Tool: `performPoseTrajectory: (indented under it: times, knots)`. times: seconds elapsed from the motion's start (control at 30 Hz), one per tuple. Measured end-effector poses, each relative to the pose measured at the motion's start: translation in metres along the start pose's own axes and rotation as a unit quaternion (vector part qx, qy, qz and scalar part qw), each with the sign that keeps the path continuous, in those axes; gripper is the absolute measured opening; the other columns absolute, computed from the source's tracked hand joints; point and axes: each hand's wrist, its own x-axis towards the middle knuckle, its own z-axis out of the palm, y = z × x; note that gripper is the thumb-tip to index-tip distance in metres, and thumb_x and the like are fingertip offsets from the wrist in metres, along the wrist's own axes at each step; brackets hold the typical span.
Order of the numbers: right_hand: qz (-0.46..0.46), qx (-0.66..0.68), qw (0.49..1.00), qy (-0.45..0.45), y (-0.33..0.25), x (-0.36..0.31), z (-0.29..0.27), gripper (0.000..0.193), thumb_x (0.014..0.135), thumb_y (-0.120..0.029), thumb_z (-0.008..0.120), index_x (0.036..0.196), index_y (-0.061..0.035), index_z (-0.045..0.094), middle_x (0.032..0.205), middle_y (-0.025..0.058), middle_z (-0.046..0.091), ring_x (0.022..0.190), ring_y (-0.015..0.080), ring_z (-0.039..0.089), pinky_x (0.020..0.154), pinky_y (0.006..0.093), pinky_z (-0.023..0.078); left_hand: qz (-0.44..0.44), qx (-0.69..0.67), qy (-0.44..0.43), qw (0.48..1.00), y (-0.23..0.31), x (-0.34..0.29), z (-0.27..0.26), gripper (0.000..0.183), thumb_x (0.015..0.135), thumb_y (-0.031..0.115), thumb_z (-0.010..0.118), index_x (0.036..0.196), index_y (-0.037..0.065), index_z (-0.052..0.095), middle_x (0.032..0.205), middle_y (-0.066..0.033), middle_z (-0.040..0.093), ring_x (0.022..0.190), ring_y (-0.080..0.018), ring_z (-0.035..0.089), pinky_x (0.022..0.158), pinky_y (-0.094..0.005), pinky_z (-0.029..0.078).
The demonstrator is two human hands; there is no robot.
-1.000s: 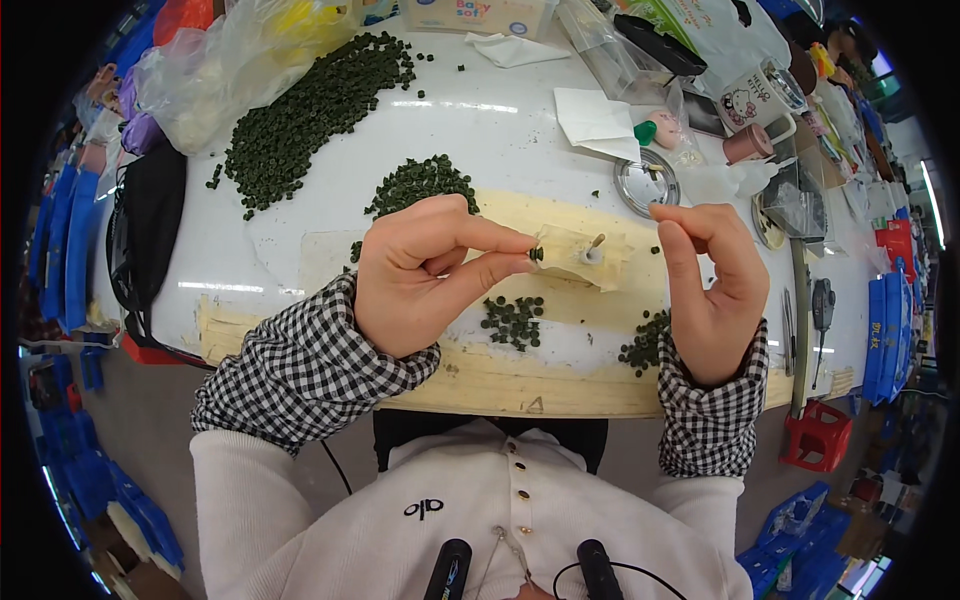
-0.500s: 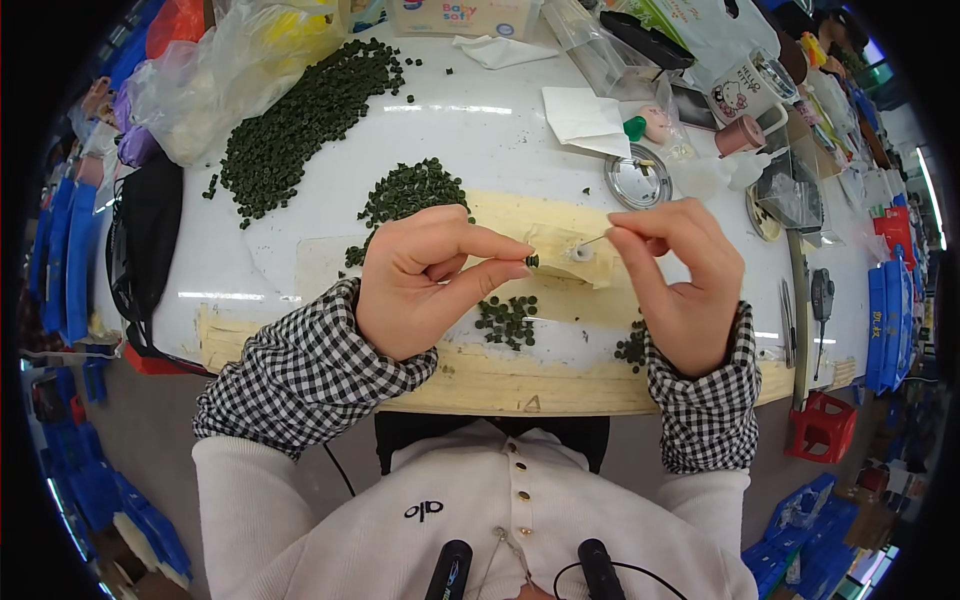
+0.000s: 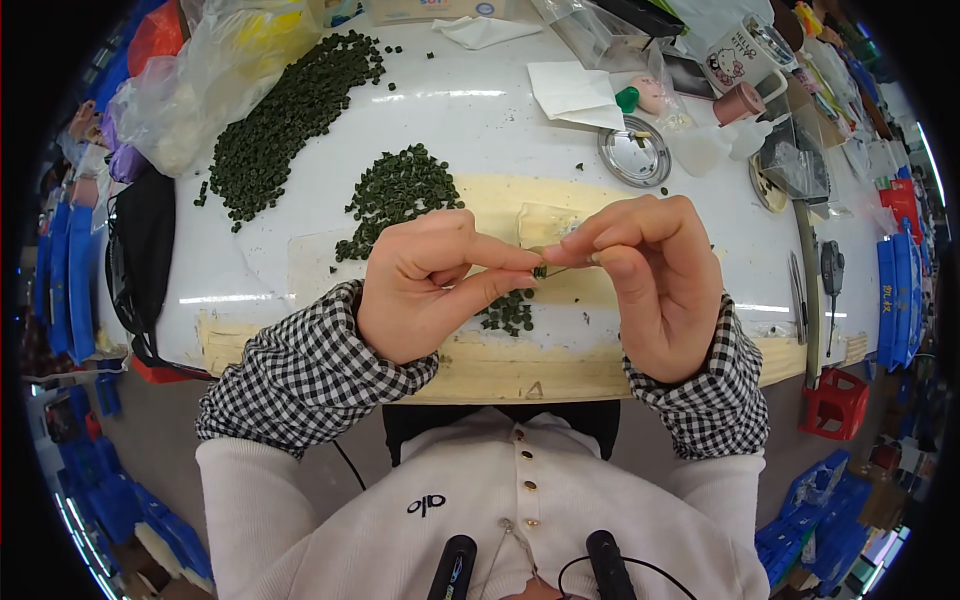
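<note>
Between thumb and forefinger, my left hand (image 3: pixel 420 285) pinches a small dark green round piece (image 3: pixel 540 271). My right hand (image 3: pixel 655 285) is closed in a pinch on a thin needle-like tool (image 3: pixel 568 267), whose tip meets the green piece or lies right beside it; I cannot tell which. Behind the fingers, a pale yellow wrapped pad (image 3: pixel 540 222) is partly hidden by my right hand. Beneath the pinched piece lies a small group of green pieces (image 3: pixel 512 314). A larger heap of green pieces (image 3: pixel 402 190) is just beyond my left hand.
A big pile of green pieces (image 3: pixel 290 120) spreads at the far left beside plastic bags (image 3: pixel 190 90). At the right are a round metal lid (image 3: pixel 635 152), white tissue (image 3: pixel 572 95), a mug (image 3: pixel 740 60) and tweezers (image 3: pixel 797 295). A wooden strip (image 3: pixel 480 372) edges the table.
My right hand has moved left with the needle-like tool, from the wrapped pad to the green piece. My left hand has stayed nearly in place, still pinching.
</note>
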Motion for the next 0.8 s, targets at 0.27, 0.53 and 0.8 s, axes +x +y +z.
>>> performPoseTrajectory:
  times: [0.27, 0.53, 0.8]
  knots:
    - [0.005, -0.026, 0.999, -0.024, -0.001, 0.001, -0.002, 0.015, 0.099, -0.012, 0.042, 0.101, 0.0024, 0.042, 0.096, 0.0170, 0.058, 0.090, 0.0218, 0.065, 0.082, 0.0320, 0.054, 0.002, 0.002, -0.002, 1.000, 0.002, 0.001, 0.000, 0.017, 0.076, 0.001, 0.073, 0.092, 0.005, 0.072, 0.060, 0.0040, 0.045, 0.053, -0.0049, 0.034, 0.050, -0.0221, 0.025]
    - [0.016, 0.024, 1.000, 0.009, -0.002, 0.001, 0.001, 0.013, 0.099, -0.011, 0.042, 0.100, 0.0019, 0.042, 0.095, 0.0163, 0.057, 0.090, 0.0214, 0.065, 0.081, 0.0316, 0.054, 0.005, 0.002, -0.003, 1.000, 0.001, 0.000, -0.002, 0.019, 0.076, 0.001, 0.074, 0.094, 0.005, 0.072, 0.060, 0.0044, 0.043, 0.053, -0.0052, 0.033, 0.050, -0.0219, 0.025]
    - [-0.025, -0.291, 0.951, 0.099, 0.007, 0.011, -0.008, 0.010, 0.085, -0.003, 0.064, 0.086, 0.0014, 0.055, 0.081, 0.0125, 0.060, 0.070, 0.0246, 0.062, 0.066, 0.0286, 0.051, 0.002, 0.011, 0.004, 1.000, -0.001, 0.000, -0.004, 0.020, 0.076, 0.001, 0.074, 0.096, 0.004, 0.072, 0.060, 0.0050, 0.041, 0.054, -0.0045, 0.031, 0.050, -0.0218, 0.024]
